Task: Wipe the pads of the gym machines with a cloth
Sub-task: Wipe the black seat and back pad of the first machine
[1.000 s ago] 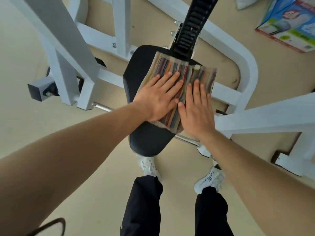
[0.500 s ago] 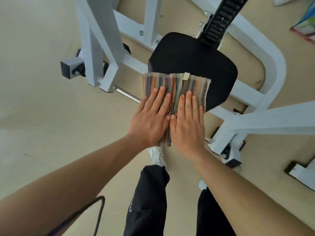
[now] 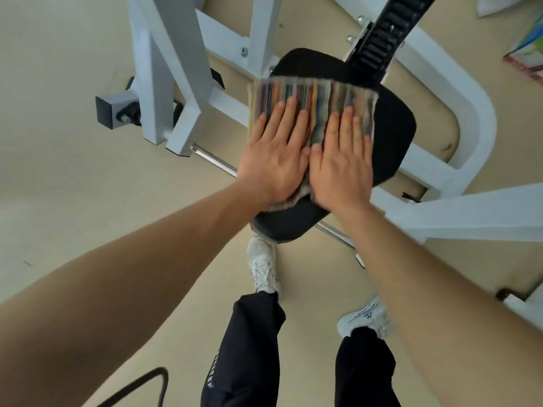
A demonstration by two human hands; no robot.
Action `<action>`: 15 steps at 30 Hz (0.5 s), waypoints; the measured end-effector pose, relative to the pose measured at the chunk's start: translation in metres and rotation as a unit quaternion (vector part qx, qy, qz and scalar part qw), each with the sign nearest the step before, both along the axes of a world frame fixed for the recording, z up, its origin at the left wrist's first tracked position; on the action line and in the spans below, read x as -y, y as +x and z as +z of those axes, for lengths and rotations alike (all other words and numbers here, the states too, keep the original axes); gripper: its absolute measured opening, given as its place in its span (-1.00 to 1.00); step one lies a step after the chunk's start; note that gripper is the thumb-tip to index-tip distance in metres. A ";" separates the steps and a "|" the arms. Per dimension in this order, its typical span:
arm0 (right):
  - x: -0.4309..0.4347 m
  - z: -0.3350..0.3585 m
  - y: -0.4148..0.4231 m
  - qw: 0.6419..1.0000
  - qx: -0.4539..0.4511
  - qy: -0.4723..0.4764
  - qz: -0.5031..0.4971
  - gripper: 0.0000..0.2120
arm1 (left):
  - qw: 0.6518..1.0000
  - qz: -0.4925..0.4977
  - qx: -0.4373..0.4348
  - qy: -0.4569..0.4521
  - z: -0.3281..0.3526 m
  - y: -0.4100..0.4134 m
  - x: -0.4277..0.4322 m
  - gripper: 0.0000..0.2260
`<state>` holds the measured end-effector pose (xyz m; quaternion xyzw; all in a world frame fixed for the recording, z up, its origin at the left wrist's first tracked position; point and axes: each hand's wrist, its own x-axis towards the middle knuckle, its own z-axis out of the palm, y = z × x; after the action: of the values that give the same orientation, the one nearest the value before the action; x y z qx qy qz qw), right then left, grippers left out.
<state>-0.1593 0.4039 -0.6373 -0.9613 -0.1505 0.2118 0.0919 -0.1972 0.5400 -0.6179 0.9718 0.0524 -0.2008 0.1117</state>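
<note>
Cloth [image 3: 313, 113] blurred, perhaps mid-swipe, near part hidden under hands [image 3: 308, 168]

Since 0.5 s ago, the striped cloth [image 3: 314, 113] has travelled back up the black seat pad [image 3: 393, 133], away from the pad's near tip. Then it hung over that near edge; now it lies across the pad's middle, its far edge close to the black ribbed post [image 3: 379, 45]. The left hand [image 3: 274, 160] and right hand [image 3: 342, 163] went with it, flat on top, the 2 palms now over the pad's centre. The pad's near tip is uncovered again.
</note>
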 end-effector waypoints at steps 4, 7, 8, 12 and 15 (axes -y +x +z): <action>0.011 0.027 -0.068 1.000 -0.021 -0.005 0.021 -0.40 | 0.999 -0.010 -0.036 -0.009 0.023 -0.057 0.008 -0.44; 0.020 0.023 -0.053 0.997 -0.042 0.005 0.065 -0.39 | 0.999 -0.027 -0.041 -0.003 0.017 -0.043 0.002 -0.44; 0.023 0.016 -0.036 0.996 -0.043 0.005 0.079 -0.38 | 0.998 -0.041 -0.039 -0.006 0.012 -0.030 -0.001 -0.44; 0.021 -0.010 0.051 0.995 -0.074 -0.028 0.056 -0.33 | 0.998 -0.042 -0.045 0.018 -0.012 0.047 -0.005 -0.41; 0.022 -0.015 0.054 0.998 -0.062 -0.029 0.014 -0.34 | 0.998 -0.020 -0.051 0.033 -0.017 0.069 0.010 -0.42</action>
<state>-0.1051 0.3823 -0.6520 -0.9464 -0.1516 0.2763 0.0706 -0.1284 0.5297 -0.6349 0.9643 0.0451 -0.2508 0.0723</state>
